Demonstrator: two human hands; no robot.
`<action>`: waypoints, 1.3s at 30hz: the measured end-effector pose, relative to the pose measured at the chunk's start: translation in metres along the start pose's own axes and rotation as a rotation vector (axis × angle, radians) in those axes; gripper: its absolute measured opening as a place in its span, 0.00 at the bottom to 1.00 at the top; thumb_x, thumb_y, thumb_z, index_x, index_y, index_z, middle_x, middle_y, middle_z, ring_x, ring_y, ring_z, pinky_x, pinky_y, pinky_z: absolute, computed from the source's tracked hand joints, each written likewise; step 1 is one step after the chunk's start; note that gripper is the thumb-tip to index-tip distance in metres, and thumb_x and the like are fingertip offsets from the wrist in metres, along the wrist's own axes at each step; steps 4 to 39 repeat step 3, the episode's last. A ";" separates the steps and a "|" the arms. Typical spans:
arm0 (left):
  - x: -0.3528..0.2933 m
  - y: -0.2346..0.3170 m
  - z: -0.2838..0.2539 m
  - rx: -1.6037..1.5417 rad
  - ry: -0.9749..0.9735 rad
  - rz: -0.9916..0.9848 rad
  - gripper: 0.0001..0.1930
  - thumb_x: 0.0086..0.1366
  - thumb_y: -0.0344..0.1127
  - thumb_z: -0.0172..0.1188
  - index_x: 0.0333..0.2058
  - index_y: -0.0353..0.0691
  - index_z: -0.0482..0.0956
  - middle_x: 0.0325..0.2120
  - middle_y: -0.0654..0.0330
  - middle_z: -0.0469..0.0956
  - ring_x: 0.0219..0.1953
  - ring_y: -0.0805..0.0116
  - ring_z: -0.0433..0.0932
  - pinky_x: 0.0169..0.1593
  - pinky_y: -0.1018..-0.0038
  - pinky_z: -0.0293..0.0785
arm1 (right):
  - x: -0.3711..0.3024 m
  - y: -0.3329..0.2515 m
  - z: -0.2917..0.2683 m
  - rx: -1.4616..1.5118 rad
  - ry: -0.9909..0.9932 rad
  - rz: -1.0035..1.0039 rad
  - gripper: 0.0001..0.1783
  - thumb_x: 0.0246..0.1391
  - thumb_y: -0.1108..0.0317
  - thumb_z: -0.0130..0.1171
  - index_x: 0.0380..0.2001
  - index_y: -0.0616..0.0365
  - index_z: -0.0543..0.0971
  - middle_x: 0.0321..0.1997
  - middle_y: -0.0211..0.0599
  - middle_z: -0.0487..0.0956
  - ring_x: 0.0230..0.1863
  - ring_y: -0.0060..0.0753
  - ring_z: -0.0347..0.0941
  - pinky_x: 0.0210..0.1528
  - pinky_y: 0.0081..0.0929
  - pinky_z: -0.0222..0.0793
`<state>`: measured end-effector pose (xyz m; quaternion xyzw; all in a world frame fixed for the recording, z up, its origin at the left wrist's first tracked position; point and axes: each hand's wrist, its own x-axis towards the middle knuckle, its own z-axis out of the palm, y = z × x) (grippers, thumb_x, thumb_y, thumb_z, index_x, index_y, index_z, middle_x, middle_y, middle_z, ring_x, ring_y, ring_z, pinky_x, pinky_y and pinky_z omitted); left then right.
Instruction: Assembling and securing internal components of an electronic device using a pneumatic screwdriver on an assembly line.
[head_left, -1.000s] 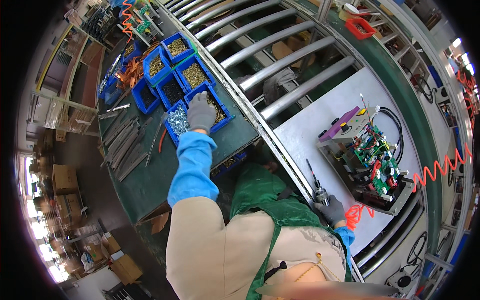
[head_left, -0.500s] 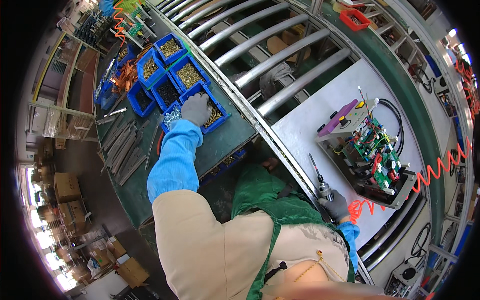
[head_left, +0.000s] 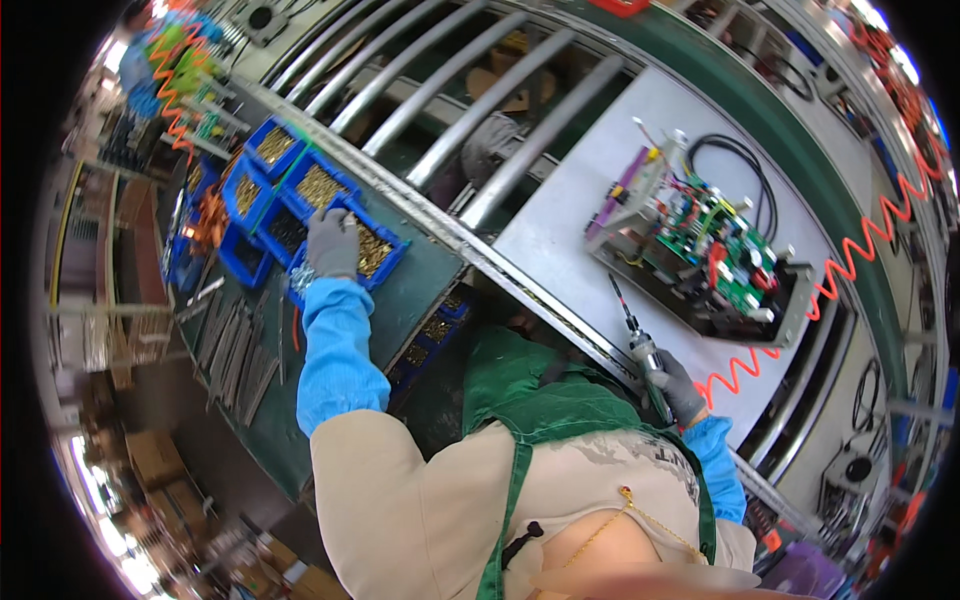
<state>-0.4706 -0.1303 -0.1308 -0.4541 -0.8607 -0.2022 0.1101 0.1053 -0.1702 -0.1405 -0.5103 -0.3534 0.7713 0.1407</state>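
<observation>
My left hand (head_left: 333, 243), in a grey glove, is over the inner edge of a blue bin of brass-coloured screws (head_left: 372, 248), beside a bin of black screws (head_left: 288, 229). Its fingers are drawn together; anything between them is hidden. My right hand (head_left: 680, 388), gloved too, grips a powered screwdriver (head_left: 642, 347) whose long bit points up and away. Beyond that tool stands an open electronic unit (head_left: 715, 250) with green circuit boards, coloured wires and a purple front panel, resting on a pale board (head_left: 560, 215).
Further blue bins of brass-coloured parts (head_left: 272, 146) stand on the green bench at left. Grey metal strips (head_left: 238, 350) lie nearer me. Metal rollers (head_left: 545, 140) run beyond the rail. An orange coiled hose (head_left: 865, 240) stretches along the right. Another person (head_left: 165, 60) is at far left.
My left hand has drawn back from inside the brass-coloured screws to the bin's inner edge. My right hand still grips the screwdriver, which is raised slightly. The whole view has shifted.
</observation>
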 end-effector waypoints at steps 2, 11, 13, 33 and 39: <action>-0.005 0.011 0.001 -0.255 -0.079 -0.040 0.17 0.57 0.46 0.60 0.40 0.41 0.79 0.50 0.49 0.71 0.49 0.50 0.72 0.53 0.62 0.68 | -0.011 -0.002 0.002 0.092 -0.013 -0.055 0.48 0.38 0.56 0.64 0.63 0.57 0.56 0.39 0.39 0.70 0.30 0.29 0.72 0.26 0.26 0.73; -0.002 0.020 0.006 -0.267 -0.090 -0.016 0.17 0.57 0.46 0.60 0.40 0.41 0.79 0.50 0.49 0.71 0.49 0.50 0.72 0.53 0.62 0.68 | -0.017 -0.004 0.006 0.157 -0.050 -0.102 0.54 0.35 0.55 0.65 0.66 0.55 0.52 0.43 0.40 0.70 0.31 0.30 0.72 0.27 0.27 0.73; -0.002 0.020 0.006 -0.267 -0.090 -0.016 0.17 0.57 0.46 0.60 0.40 0.41 0.79 0.50 0.49 0.71 0.49 0.50 0.72 0.53 0.62 0.68 | -0.017 -0.004 0.006 0.157 -0.050 -0.102 0.54 0.35 0.55 0.65 0.66 0.55 0.52 0.43 0.40 0.70 0.31 0.30 0.72 0.27 0.27 0.73; -0.002 0.020 0.006 -0.267 -0.090 -0.016 0.17 0.57 0.46 0.60 0.40 0.41 0.79 0.50 0.49 0.71 0.49 0.50 0.72 0.53 0.62 0.68 | -0.017 -0.004 0.006 0.157 -0.050 -0.102 0.54 0.35 0.55 0.65 0.66 0.55 0.52 0.43 0.40 0.70 0.31 0.30 0.72 0.27 0.27 0.73; -0.002 0.020 0.006 -0.267 -0.090 -0.016 0.17 0.57 0.46 0.60 0.40 0.41 0.79 0.50 0.49 0.71 0.49 0.50 0.72 0.53 0.62 0.68 | -0.017 -0.004 0.006 0.157 -0.050 -0.102 0.54 0.35 0.55 0.65 0.66 0.55 0.52 0.43 0.40 0.70 0.31 0.30 0.72 0.27 0.27 0.73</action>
